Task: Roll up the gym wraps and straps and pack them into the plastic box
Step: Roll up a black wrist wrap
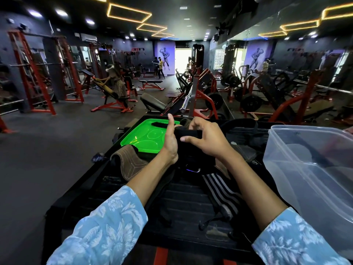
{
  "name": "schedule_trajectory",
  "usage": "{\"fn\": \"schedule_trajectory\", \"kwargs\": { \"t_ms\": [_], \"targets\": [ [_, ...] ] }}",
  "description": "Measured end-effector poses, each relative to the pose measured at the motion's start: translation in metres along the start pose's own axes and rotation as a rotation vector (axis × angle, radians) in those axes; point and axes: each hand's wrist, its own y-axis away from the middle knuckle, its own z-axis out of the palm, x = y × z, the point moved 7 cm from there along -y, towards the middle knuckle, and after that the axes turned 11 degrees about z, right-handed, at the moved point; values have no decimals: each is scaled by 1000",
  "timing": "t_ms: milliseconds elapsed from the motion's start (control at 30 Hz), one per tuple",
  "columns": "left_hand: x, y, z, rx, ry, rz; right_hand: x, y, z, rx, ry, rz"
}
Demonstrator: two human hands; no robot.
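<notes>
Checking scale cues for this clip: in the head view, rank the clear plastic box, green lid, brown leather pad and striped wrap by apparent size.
1. Clear plastic box, though nearness inflates it.
2. Green lid.
3. Brown leather pad and striped wrap: look alike, both partly hidden, so unranked.

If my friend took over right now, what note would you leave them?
Left hand and right hand both grip one black strap, mid-roll.
Clear plastic box stands to the right, lid off; its contents are unclear. Its green lid lies ahead with a small black strap on it.
Striped wrap and brown leather strap lie loose on the black platform.
Left: finish this roll, roll the others, pack them all.
</notes>
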Motion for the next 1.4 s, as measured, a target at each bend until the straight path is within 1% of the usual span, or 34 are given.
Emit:
{"fn": "schedule_trajectory", "kwargs": {
  "t_ms": [100, 200, 233, 300, 400, 467, 500, 533, 600, 667, 767, 867, 933, 1000, 1067, 1267, 1333, 1400],
  "targets": [
    [-3, -3, -3, 6, 15, -27, 2, -1, 4, -55, -42, 27],
    [-5, -1, 2, -64, 20, -55, 0, 0, 9, -133, -84, 11],
    [-5, -1, 2, -75, 24, -63, -2, 1, 9, -137, -108, 1],
    [-4, -1, 1, -80, 22, -73, -4, 1, 9, -91, -136, 0],
    [-8, -4, -8, 21, 11, -77, -1, 2, 11, 36, -89, 32],
    [-7, -3, -9, 96, -46, -29, 4, 2, 8, 133, -63, 72],
    [-6, -4, -4, 74, -56, 6, 7, 1, 4, 186, -74, 96],
    [-6, -2, 5, 11, -45, 20, 9, 2, -2, 229, -90, 116],
    [-9, 3, 23, -105, 10, -10, 12, 1, -6, 266, -100, 142],
    [-7, 6, 24, -117, 59, -20, 12, 1, -1, 259, -126, 139],
    [0, 2, 11, -83, 94, 1, 9, 4, 9, 209, -126, 98],
    [7, 0, 1, -69, 79, -10, 9, 4, 7, 144, -7, 96],
    [8, 0, -1, -53, 55, -2, 6, 4, 7, 99, 52, 56],
    [6, 1, 1, -32, 56, 2, 2, 2, 8, 83, 95, 3],
    [4, 1, 1, -13, 59, -4, 2, 1, 6, 80, 111, -10],
    [3, 2, 1, -57, 104, -51, 12, -3, 3, 73, 76, 40],
    [1, 2, 1, -60, 81, -67, 12, -3, 3, 80, 32, 50],
    [-1, 1, -2, -75, 66, -73, 12, -4, 4, 52, -18, 57]
  ]
}}
